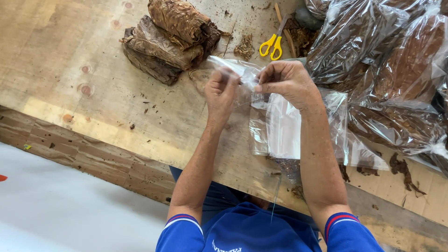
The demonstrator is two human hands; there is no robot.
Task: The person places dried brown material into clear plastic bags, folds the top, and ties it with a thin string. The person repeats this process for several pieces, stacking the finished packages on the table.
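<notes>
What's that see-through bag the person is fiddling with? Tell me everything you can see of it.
The clear plastic bag is thin, glossy and crinkled, and looks empty. Both hands pinch its top edge above the wooden table: the left hand on one side, the right hand on the other, with the film bunched between their fingers. It is held just above a pile of flat clear bags lying on the table. Whether its mouth is open cannot be told.

Tobacco workshop: plywood bench (93, 102), dried leaf bundles (170, 39), bagged leaves (392, 60), yellow scissors (273, 44).
</notes>
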